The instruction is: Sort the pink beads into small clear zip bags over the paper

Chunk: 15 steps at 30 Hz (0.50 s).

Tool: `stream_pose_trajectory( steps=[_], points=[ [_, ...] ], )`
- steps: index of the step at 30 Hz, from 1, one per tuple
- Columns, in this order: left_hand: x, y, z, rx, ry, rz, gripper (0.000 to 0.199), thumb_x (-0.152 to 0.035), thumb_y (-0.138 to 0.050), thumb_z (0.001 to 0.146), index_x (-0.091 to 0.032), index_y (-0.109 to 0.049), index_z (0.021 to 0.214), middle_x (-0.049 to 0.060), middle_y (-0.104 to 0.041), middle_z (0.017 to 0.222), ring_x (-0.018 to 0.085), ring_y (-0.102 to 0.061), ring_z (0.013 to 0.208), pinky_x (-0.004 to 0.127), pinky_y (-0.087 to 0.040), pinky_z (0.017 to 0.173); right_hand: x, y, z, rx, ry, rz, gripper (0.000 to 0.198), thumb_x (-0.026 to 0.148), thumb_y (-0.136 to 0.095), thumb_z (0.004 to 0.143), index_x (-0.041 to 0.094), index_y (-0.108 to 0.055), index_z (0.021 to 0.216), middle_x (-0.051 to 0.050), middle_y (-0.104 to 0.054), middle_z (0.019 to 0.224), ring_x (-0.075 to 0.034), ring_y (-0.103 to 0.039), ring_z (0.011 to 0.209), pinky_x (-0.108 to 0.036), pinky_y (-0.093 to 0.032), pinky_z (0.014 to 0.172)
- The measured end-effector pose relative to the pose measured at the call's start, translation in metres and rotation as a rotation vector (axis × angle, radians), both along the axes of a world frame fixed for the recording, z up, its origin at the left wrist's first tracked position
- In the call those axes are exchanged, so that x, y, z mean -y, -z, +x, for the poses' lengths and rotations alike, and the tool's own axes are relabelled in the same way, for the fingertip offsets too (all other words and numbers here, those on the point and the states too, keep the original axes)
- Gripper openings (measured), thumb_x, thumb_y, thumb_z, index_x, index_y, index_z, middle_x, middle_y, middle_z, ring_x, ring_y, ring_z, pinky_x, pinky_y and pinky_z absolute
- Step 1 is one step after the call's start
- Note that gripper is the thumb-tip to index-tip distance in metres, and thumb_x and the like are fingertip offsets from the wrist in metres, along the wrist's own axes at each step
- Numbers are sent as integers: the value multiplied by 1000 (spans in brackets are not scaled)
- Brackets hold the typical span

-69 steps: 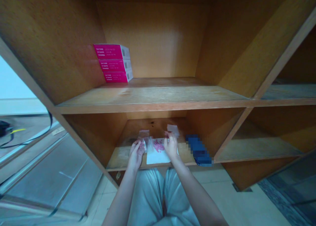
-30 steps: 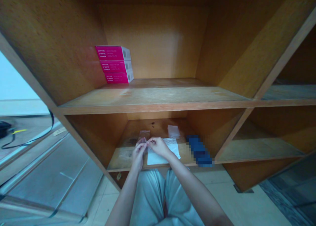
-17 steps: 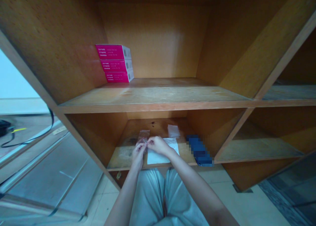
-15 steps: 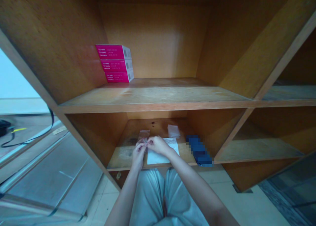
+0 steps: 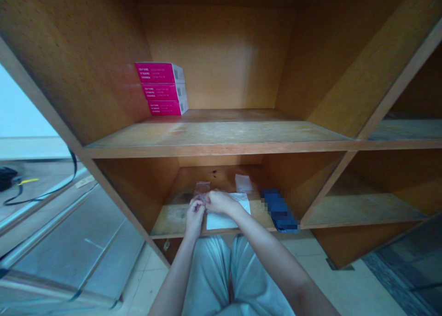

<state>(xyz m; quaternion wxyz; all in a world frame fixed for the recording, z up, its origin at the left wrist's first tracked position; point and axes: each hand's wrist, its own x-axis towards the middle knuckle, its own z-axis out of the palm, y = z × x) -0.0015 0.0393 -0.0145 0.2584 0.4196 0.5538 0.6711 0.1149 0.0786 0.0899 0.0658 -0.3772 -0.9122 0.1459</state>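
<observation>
Over the lower shelf, my left hand (image 5: 195,213) and my right hand (image 5: 218,201) meet with their fingers pinched together. Between the fingertips is something small that I cannot make out. A white sheet (image 5: 223,220), which looks like paper, lies flat beneath and to the right of my hands. Just behind my fingers lies a small clear plastic bag (image 5: 202,185), partly covered by them. A second, whitish packet (image 5: 243,183) rests farther back, to the right, beside the sheet's far edge.
A dark blue, partly pixelated flat object (image 5: 280,211) lies on the right of the lower shelf. Three pink boxes (image 5: 162,91) are stacked on the upper shelf (image 5: 221,131), at the left. Wooden side walls bound the compartment. Glass panels (image 5: 76,247) lean at the lower left.
My two hands stay at nearly the same spot, with a slight shift of the fingers against each other. Nothing else has visibly moved.
</observation>
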Motion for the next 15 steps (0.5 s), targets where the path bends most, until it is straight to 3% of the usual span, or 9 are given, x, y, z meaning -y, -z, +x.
stream_pose_trajectory(
  steps=[7,15],
  points=[
    [-2,3,-1,-47,16,18,6,-21,-56,63,-18,-57,58,0,-52,75,14,-48,67,23,-36,62,4,-9,-3,42,26,58,27,31,-47,79,13,-66,84,-17,-67,87,-27,-64,80,-32,-46,66],
    [-4,7,-2,-21,-44,41,7,-20,-57,61,-18,-56,54,1,-53,73,17,-51,75,25,-38,66,6,-2,-7,68,67,203,26,25,-45,80,12,-65,91,-17,-67,88,-25,-63,84,-34,-43,78]
  ],
)
